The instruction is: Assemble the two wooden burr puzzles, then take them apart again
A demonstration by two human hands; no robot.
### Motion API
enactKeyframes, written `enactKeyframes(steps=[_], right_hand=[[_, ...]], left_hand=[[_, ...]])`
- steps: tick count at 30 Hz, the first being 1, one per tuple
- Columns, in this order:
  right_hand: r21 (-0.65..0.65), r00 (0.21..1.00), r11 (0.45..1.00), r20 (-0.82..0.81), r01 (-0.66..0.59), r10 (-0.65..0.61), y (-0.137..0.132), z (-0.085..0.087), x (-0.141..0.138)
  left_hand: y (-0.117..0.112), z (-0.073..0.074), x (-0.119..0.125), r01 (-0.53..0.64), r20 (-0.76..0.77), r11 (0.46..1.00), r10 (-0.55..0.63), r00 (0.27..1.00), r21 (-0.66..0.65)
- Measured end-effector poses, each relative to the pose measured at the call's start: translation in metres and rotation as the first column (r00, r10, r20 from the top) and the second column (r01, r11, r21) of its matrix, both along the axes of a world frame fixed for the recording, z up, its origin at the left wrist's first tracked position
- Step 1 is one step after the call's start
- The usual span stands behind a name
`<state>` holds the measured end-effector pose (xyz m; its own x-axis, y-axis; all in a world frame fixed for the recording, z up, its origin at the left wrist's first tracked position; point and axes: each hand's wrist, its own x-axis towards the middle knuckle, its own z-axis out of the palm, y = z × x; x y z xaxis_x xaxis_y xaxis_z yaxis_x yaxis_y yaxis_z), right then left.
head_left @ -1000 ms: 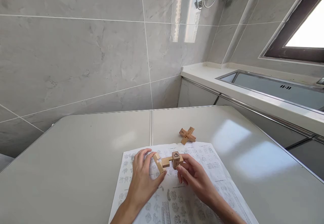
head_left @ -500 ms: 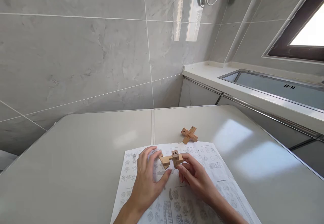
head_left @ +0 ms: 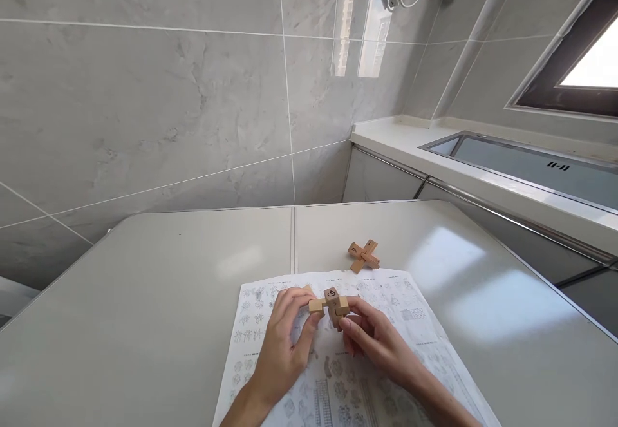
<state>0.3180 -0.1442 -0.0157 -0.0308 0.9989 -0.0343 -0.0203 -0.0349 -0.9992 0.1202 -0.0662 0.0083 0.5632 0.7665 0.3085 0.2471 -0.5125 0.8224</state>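
Over the printed sheet point(head_left: 381, 343), both hands hold a wooden interlocking puzzle point(head_left: 332, 308) made of notched light-brown blocks. One upright block bears a dark mark like a "G" or "6" on its top. My left hand point(head_left: 286, 337) is closed on the puzzle's left end, thumb below and fingertips at the far side. On the right end, my right hand point(head_left: 371, 333) pinches the blocks between thumb and fingers. A bit of wood shows behind my left fingertips, mostly hidden. Beyond the sheet lies a second wooden puzzle point(head_left: 364, 256), cross-shaped with dark marks.
The sheet of printed diagrams lies on a pale table point(head_left: 145, 311) with a seam down its middle. Grey tiled wall point(head_left: 193, 105) rises behind. A white counter point(head_left: 386, 136) with a sink point(head_left: 521, 160) stands along the right, below a window.
My left fingers and thumb have closed in on the puzzle's left end. The held puzzle has turned slightly. My right hand keeps its pinch. The view has shifted slightly.
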Motion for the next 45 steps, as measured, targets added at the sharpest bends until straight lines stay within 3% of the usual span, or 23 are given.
enactKeyframes(steps=[7, 14, 18, 21, 24, 29, 32, 37, 45], right_hand=[[-0.007, 0.997, 0.998, -0.022, -0.07, 0.069, -0.002, 0.007, 0.001], [0.083, 0.969, 0.995, 0.236, 0.054, -0.072, -0.008, 0.001, -0.015], [0.057, 0.98, 0.994, 0.169, 0.093, -0.101, -0.008, 0.001, -0.016], [0.027, 0.969, 0.982, 0.162, 0.186, -0.188, -0.005, 0.003, -0.011], [0.025, 0.929, 0.96, 0.249, 0.278, -0.275, -0.001, 0.001, -0.005], [0.096, 0.806, 0.941, 0.492, 0.326, -0.329, 0.001, -0.007, -0.001], [0.117, 0.715, 0.94, 0.62, 0.321, -0.322, 0.0, -0.011, -0.001], [0.131, 0.631, 0.937, 0.708, 0.323, -0.317, -0.001, -0.014, -0.002], [0.139, 0.585, 0.937, 0.749, 0.321, -0.312, -0.001, -0.016, -0.004]], left_hand=[[0.002, 0.003, -0.001, -0.001, 0.014, 0.994, 0.003, 1.0, -0.106], [-0.001, -0.001, 0.0, 0.004, 0.009, 0.998, -0.004, 1.0, -0.061], [0.004, -0.003, -0.003, -0.154, -0.019, 0.988, 0.154, 0.988, 0.03], [0.015, -0.004, -0.008, -0.318, -0.038, 0.936, 0.327, 0.944, 0.15], [0.027, -0.007, -0.015, -0.388, -0.052, 0.876, 0.419, 0.907, 0.287], [0.038, -0.012, -0.022, -0.365, -0.12, 0.77, 0.491, 0.863, 0.524], [0.037, -0.012, -0.022, -0.313, -0.165, 0.741, 0.493, 0.854, 0.594], [0.029, -0.011, -0.017, -0.214, -0.237, 0.762, 0.434, 0.869, 0.612], [0.017, -0.012, -0.014, -0.059, -0.321, 0.904, 0.211, 0.923, 0.423]])
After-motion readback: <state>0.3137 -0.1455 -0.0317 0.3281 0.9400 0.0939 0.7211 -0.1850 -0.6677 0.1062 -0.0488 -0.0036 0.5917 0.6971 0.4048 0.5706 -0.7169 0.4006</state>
